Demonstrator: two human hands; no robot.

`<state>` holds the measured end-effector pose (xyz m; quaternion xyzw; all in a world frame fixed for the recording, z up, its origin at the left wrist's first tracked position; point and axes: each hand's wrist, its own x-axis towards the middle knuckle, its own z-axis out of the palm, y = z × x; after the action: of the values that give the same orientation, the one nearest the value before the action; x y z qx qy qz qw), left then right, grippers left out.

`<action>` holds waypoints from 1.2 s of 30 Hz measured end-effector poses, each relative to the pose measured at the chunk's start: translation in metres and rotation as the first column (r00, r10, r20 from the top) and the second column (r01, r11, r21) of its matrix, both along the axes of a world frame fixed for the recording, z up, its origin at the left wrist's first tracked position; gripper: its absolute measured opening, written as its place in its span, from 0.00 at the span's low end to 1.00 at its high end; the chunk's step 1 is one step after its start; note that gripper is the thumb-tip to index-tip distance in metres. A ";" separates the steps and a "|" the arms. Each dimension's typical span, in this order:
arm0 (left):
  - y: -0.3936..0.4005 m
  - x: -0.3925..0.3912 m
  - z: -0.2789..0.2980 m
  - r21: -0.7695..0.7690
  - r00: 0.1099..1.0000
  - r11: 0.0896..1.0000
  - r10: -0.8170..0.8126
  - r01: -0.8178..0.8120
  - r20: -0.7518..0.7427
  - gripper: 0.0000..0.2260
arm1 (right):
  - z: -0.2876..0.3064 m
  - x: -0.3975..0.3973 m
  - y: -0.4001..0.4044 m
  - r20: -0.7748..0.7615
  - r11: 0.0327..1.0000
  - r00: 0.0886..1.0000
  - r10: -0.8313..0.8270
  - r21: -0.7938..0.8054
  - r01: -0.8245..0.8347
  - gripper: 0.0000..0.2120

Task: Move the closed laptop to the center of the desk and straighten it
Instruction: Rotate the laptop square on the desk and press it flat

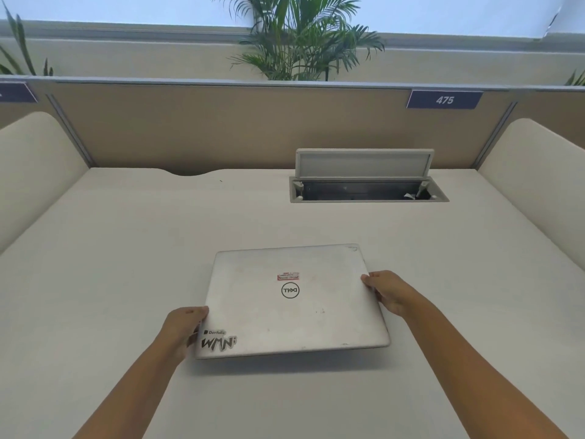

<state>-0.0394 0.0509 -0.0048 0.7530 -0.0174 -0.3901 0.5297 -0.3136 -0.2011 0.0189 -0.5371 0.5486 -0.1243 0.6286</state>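
1. A closed silver laptop (292,301) sat near the middle of a pale desk (95,280), slightly toward the near edge, its lid facing up.
2. The lid was scuffed and faintly stained, with a round black logo at its center and a small red-and-white sticker just beyond that.
3. A black-and-white sticker with jagged lettering covered the near left corner of the lid.
4. The laptop was turned a little, its near edge running slightly askew to the desk's edge, and a shadow lay beneath that near edge.
5. The left hand (182,327) gripped the laptop's left edge near the front corner, thumb on top and fingers curled underneath.
6. The right hand (387,291) clasped the right edge about halfway along, thumb tip resting on the lid.
7. Farther back and to the right, a cable hatch (364,163) in the desk stood propped open.
8. A tan partition (221,128) behind the desk carried a blue tag reading 475.
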 end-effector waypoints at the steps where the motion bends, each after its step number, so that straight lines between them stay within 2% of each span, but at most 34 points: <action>1: 0.001 -0.001 -0.001 -0.002 1.000 1.000 0.005 -0.005 -0.002 0.04 | 0.000 0.001 -0.001 0.000 1.000 1.000 0.007 0.002 -0.007 0.14; 8: 0.003 -0.003 -0.006 -0.002 1.000 1.000 0.015 -0.015 0.027 0.05 | -0.007 0.002 -0.001 -0.014 0.999 1.000 0.022 0.034 -0.021 0.08; 20: -0.002 0.004 -0.024 0.001 0.996 0.999 0.040 -0.040 0.086 0.04 | -0.012 0.007 -0.002 0.009 0.999 1.000 0.012 0.029 -0.013 0.10; 24: -0.003 0.009 -0.027 0.028 0.994 0.999 0.022 -0.025 0.106 0.04 | -0.013 0.008 -0.005 0.003 1.000 1.000 0.009 0.027 -0.009 0.11; 30: -0.008 0.016 -0.026 0.033 0.993 0.999 -0.007 0.003 0.120 0.04 | -0.015 0.010 -0.008 -0.004 0.999 1.000 0.023 0.025 -0.022 0.08; 36: -0.007 0.020 -0.025 0.040 0.987 0.997 -0.078 0.073 0.143 0.04 | -0.018 0.012 -0.011 -0.072 0.999 0.997 0.040 -0.025 -0.042 0.12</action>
<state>-0.0192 0.0435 -0.0299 0.7869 -0.0773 -0.3547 0.4990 -0.3013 -0.2118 0.0005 -0.5606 0.5580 -0.0993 0.6037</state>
